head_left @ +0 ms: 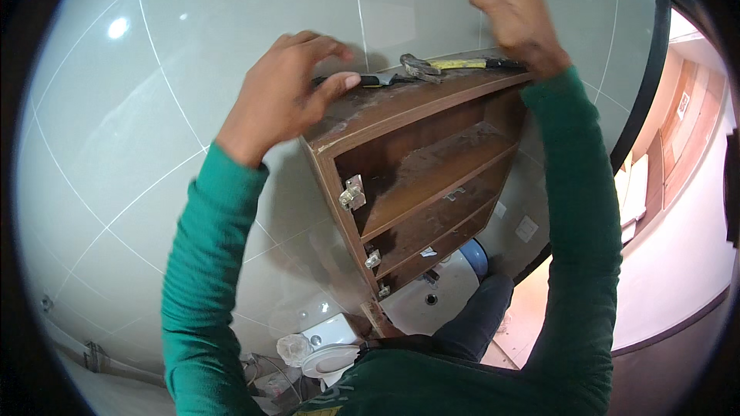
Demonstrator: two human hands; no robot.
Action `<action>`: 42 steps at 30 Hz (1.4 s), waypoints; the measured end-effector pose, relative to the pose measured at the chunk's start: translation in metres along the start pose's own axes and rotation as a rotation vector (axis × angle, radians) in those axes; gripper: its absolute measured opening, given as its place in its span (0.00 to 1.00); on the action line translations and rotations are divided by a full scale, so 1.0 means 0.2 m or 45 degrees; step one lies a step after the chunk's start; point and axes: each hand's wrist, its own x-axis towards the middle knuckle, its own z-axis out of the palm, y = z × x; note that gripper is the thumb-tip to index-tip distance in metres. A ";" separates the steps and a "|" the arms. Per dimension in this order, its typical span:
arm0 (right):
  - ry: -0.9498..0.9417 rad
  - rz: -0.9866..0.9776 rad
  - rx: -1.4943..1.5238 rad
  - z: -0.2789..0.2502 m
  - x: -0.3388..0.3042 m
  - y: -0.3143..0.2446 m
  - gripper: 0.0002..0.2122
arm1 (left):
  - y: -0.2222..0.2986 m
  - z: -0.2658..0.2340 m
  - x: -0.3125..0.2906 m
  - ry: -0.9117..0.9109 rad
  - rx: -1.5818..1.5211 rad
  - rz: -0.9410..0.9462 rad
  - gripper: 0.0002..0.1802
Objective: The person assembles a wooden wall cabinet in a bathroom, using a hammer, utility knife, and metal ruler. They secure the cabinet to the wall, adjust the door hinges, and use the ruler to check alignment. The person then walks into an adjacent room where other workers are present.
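Observation:
My left hand (281,92) hovers at the left end of the wooden cabinet's top (389,105), thumb and fingers apart, holding nothing. Close to its thumb lies a black-handled tool (371,80), partly hidden by the hand; its exact kind does not show. A hammer (462,64) with a yellow and black handle rests on the dusty top, its worn metal head toward the left. Higher up, above the cabinet's right end, my right hand (509,11) is raised with loosely bent, parted fingers and nothing visible in it. My right wrist passes in front of the hammer handle's end.
The doorless cabinet has brown shelves (432,177) and metal hinges (353,194) along its left edge. Below are a white sink (451,300), a blue basin (474,256) and a toilet (330,358). Grey tiled wall (100,146) stands behind; a dark-framed doorway (644,108) opens right.

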 end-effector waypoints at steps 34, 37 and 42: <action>-0.227 0.099 0.288 0.44 -0.26 -0.70 0.14 | -0.04 -0.47 -0.79 0.104 -0.186 -0.692 0.23; -0.174 0.098 0.383 0.51 -0.26 -0.71 0.12 | -0.06 -0.51 -0.85 0.089 -0.166 -0.579 0.20; -0.236 0.146 0.469 0.55 -0.27 -0.70 0.08 | -0.02 -0.55 -0.89 0.050 0.039 -0.276 0.24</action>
